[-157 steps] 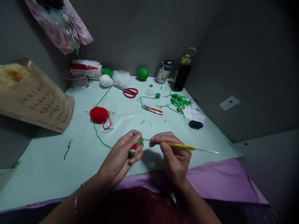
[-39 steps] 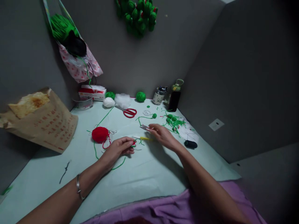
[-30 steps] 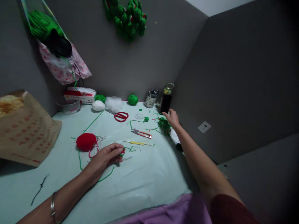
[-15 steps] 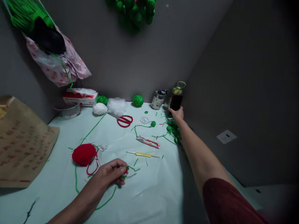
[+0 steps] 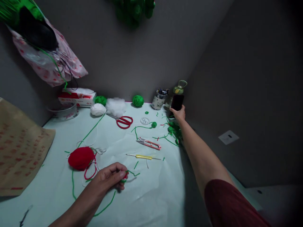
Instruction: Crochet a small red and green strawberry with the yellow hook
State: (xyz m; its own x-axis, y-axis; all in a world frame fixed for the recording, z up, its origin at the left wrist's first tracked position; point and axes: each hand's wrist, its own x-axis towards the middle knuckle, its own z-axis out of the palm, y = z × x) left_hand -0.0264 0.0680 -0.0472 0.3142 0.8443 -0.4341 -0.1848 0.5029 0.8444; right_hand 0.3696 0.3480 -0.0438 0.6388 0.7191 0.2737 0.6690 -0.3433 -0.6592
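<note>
Between the thumb and fingers of my left hand (image 5: 113,176) is a small red, white and green crocheted piece (image 5: 124,177), with a green yarn tail trailing right; the fingers partly cover it. My right hand (image 5: 179,113) reaches to the back right and grips a dark phone (image 5: 177,102) by its lower part, in front of the green bottle (image 5: 179,88). Near the left hand lie a red yarn ball (image 5: 81,158) and a yellow-handled crochet hook (image 5: 144,157). Beyond the hook are orange thread snips (image 5: 150,143) and red-handled scissors (image 5: 124,122).
A pen cup (image 5: 158,101), a green yarn ball (image 5: 138,101), white stuffing (image 5: 115,106) and a white yarn ball (image 5: 98,109) line the back. Small green crocheted pieces (image 5: 174,130) lie by the right edge. A paper bag (image 5: 23,148) stands left, with a plastic bowl (image 5: 63,113) behind.
The view has shifted slightly, so most things sit a little further left. Both hands keep their holds, the left on the crocheted piece and the right on the phone.
</note>
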